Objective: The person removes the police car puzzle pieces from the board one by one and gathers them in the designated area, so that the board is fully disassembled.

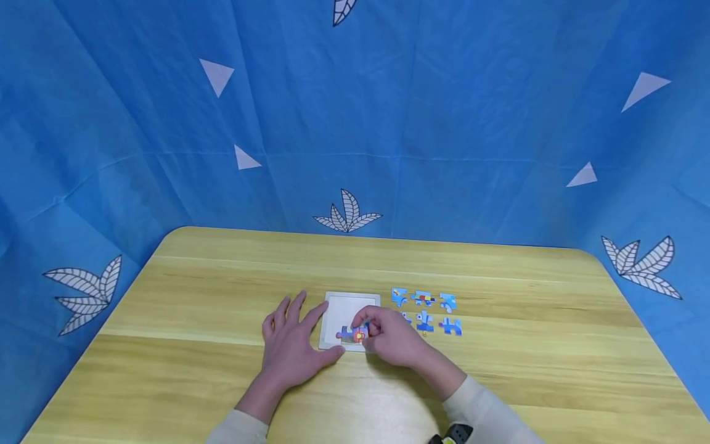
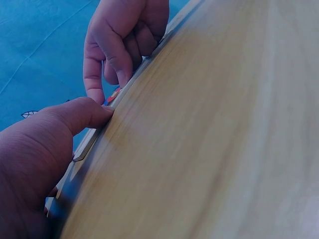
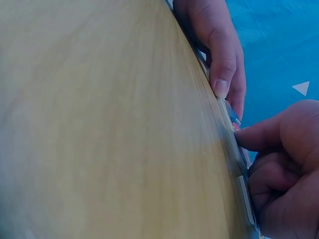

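A shallow white puzzle tray [image 1: 339, 308] lies on the table, with joined blue jigsaw pieces [image 1: 346, 335] along its lower part. My left hand [image 1: 291, 348] is spread at the tray's left side; its index fingertip touches the upper left edge and its thumb the lower edge. Over the tray's lower right, my right hand [image 1: 395, 336] pinches a puzzle piece [image 1: 359, 333] with a red and yellow round print between thumb and index finger. That hand hides the tray's lower right corner. From the left wrist view, only a red sliver of the piece shows under the right fingertips.
Right of the tray, several loose puzzle pieces lie in two rows, among them a corner-like blue piece [image 1: 448, 301] and a bird-print piece [image 1: 424, 320]. The right hand partly covers one. A blue patterned curtain [image 1: 444, 123] hangs behind the wooden table [image 1: 527, 345].
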The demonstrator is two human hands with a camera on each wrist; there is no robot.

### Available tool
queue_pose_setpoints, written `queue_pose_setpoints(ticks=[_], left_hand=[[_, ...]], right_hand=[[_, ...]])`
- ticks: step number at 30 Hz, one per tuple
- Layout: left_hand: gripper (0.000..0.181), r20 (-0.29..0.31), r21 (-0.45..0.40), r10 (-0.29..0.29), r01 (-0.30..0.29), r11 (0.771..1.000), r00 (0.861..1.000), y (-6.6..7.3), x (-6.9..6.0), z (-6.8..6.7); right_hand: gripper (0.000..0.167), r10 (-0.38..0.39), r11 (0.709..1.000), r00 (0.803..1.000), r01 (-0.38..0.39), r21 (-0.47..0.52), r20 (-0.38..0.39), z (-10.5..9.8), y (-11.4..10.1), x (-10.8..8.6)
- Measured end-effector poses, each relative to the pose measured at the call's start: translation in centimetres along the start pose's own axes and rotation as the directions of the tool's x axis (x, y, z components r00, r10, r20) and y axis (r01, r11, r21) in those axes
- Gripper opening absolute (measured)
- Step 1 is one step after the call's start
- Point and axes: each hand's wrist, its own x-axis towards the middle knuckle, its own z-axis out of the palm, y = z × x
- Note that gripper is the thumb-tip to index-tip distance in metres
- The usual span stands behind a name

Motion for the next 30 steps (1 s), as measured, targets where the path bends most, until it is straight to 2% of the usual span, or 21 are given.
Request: queue_pose_setpoints(ticks=[8, 17, 30], left_hand=[[0.087, -0.001, -0.005, -0.001, 0.001, 1.0, 1.0, 0.01, -0.03, -0.07], [0.086, -0.003, -0.011, -0.004, 0.004, 1.0, 1.0, 0.14, -0.1, -0.21], [0.086, -0.012, -0.005, 0.006, -0.006, 1.0, 1.0, 0.13, -0.14, -0.18]], right_hand=[[0.027, 0.019, 0.999, 1.0, -0.018, 0.026, -0.007, 0.12, 0.11, -0.07], [0.024, 0.01, 0.995, 1.0, -0.01, 0.1, 0.008, -0.13, 0.18, -0.34], [0.016, 0.056, 0.997, 0.997, -0.052, 0.065, -0.056, -0.24, 0.29, -0.5]])
